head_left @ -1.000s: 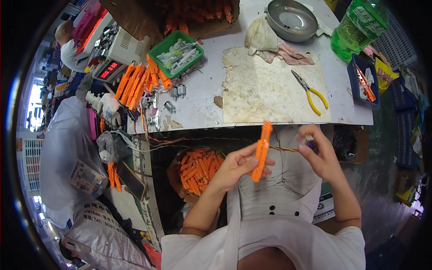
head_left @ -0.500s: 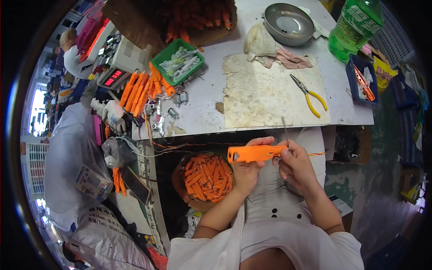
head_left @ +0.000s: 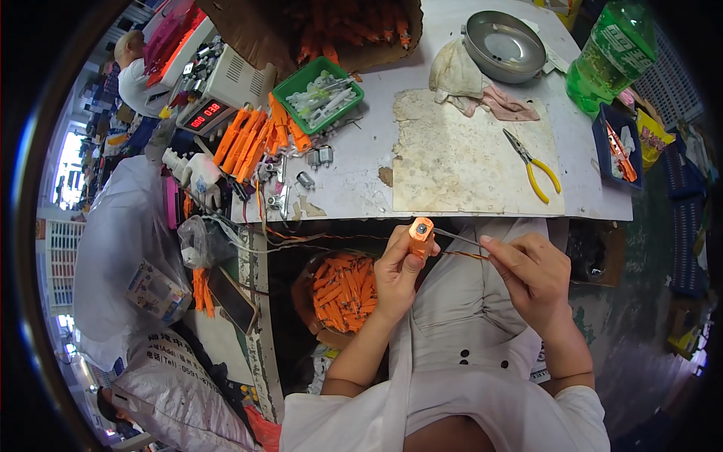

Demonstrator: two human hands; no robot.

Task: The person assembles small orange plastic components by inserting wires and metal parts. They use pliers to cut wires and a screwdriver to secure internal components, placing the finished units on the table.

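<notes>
My left hand [head_left: 397,273] is closed around an orange plastic housing [head_left: 420,239], its open end turned up toward me and a small dark part showing inside. My right hand [head_left: 533,277] pinches a thin metal tool [head_left: 461,239] between thumb and fingertips. The tool's far tip reaches to the side of the housing; whether it touches is hard to tell. An orange twisted wire [head_left: 463,255] runs from near the housing toward my right hand. Both hands are over my lap, just in front of the table edge.
Yellow-handled pliers [head_left: 533,167] lie on a stained board [head_left: 474,181]. A metal bowl [head_left: 503,47], a cloth [head_left: 452,71] and a green bottle [head_left: 611,56] stand behind. At left are a green tray [head_left: 355,96], orange housings [head_left: 245,143] and small motors [head_left: 320,157]. Below sits a box of orange parts [head_left: 344,294].
The orange housing has turned from lying sideways to end-up in my left hand. My right hand has moved right, away from it, and the tool has swung from upright to slanting toward the housing.
</notes>
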